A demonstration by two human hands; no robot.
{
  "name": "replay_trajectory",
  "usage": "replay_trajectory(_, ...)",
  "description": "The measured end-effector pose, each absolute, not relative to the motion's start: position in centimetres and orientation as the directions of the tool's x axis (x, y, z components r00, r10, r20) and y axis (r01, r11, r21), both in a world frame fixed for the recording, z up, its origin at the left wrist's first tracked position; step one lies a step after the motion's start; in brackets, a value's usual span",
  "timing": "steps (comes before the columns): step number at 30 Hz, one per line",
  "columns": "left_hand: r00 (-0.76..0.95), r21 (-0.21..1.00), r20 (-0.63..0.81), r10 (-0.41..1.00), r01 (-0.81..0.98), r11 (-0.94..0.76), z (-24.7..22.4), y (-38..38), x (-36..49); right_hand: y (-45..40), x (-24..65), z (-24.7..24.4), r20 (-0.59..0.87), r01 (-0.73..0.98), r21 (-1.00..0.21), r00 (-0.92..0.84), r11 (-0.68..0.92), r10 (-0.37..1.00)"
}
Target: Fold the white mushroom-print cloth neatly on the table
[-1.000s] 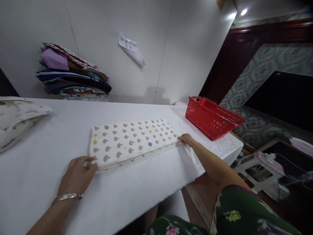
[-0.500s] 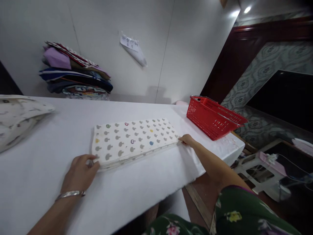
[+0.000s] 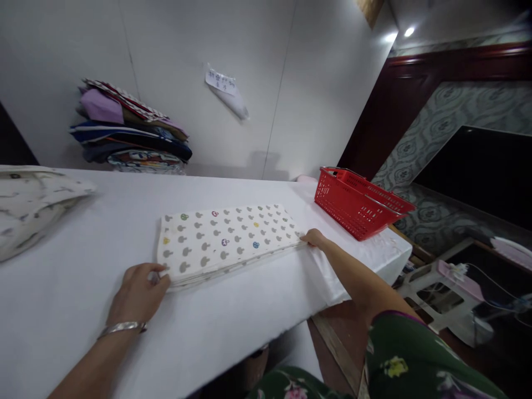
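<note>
A white cloth with grey and a few coloured mushroom prints lies folded into a long, flat, layered strip on the white-covered table. My left hand, with a silver bracelet at the wrist, pinches its near left corner between thumb and fingers. At the near right corner, my right hand has its fingers closed on the edge; the fingertips are partly hidden. Both hands rest low at the table surface.
A red basket stands at the table's right end. Folded fabrics are piled at the back left against the wall. Another printed cloth lies bunched at the far left. A plastic stool is on the floor at right.
The camera view has shifted slightly. Both hands keep their hold on the cloth's near corners, and the cloth looks unchanged.
</note>
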State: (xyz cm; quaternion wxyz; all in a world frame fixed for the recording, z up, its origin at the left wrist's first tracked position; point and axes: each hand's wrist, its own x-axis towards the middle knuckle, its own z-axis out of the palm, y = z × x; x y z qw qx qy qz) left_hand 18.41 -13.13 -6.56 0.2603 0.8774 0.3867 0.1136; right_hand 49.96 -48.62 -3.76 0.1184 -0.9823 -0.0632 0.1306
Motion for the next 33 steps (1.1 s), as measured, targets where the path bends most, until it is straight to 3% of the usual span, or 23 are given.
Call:
replay_trajectory(8, 0.657, 0.551, -0.009, 0.754, 0.632, -0.545, -6.7, -13.2, 18.5, -48.4, 49.6, -3.3, -0.366, -0.143, -0.407, 0.93, -0.902, 0.017)
replay_trajectory(13, 0.647, 0.56, 0.006, 0.762, 0.63, -0.539, -6.4, -13.5, 18.4, -48.2, 50.0, -3.4, -0.411, -0.217, -0.486, 0.911, -0.847, 0.003)
replay_trajectory(21, 0.609, 0.564, 0.02, 0.793, 0.648, -0.511, -6.0, -14.3, 18.2, -49.6, 49.4, -3.8, -0.417, -0.212, -0.571, 0.907, -0.793, 0.057)
replay_trajectory(25, 0.608, 0.567, 0.028, 0.793, 0.644, -0.514, -5.8, -14.6, 18.1, -50.0, 49.0, -4.1, -0.346, -0.177, -0.601, 0.937, -0.78, 0.054)
replay_trajectory(33, 0.63, 0.529, 0.021, 0.776, 0.652, -0.543, -5.7, -15.1, 17.8, -50.4, 48.2, -5.0, -0.283, -0.05, -0.528, 0.952, -0.848, 0.12)
